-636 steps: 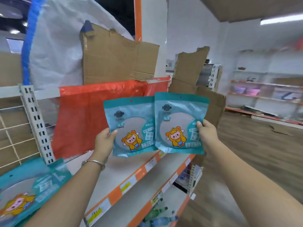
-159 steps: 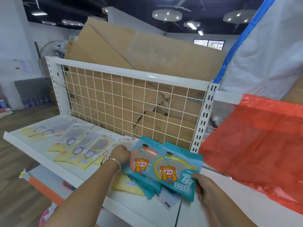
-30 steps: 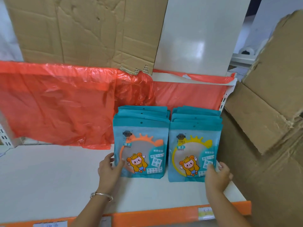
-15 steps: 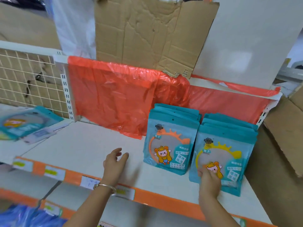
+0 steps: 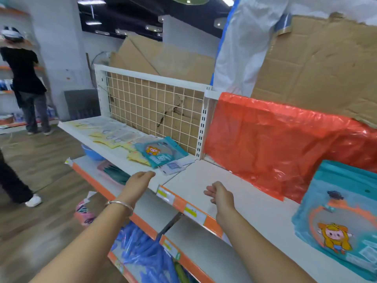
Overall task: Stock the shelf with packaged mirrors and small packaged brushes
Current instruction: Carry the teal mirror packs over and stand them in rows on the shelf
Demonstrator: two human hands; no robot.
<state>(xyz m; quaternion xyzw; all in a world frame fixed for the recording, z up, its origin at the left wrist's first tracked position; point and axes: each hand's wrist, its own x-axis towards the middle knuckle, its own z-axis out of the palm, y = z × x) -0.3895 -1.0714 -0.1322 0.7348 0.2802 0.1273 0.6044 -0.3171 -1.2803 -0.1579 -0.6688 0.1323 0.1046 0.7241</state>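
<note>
A stack of teal packaged mirrors (image 5: 338, 219) with a cartoon figure leans upright at the right of the white shelf (image 5: 206, 178). More teal mirror packs (image 5: 160, 153) lie flat on the left shelf section, beside flat yellow packets (image 5: 114, 136). My left hand (image 5: 138, 181) hovers over the shelf's front edge, short of those flat packs, fingers relaxed and holding nothing. My right hand (image 5: 221, 196) hangs over the bare shelf to the left of the upright stack, fingers loosely curled, also holding nothing.
Orange plastic sheet (image 5: 275, 135) drapes behind the shelf; a wire grid panel (image 5: 153, 111) backs the left section. Cardboard (image 5: 318, 64) stands above. Blue items (image 5: 142, 252) fill a lower shelf. A person in black (image 5: 26, 84) stands at far left; another's leg (image 5: 14, 184) is nearer.
The view has swung left. My right hand has left the right mirror stack and moved left over bare shelf. My left hand has moved toward the flat teal packs.
</note>
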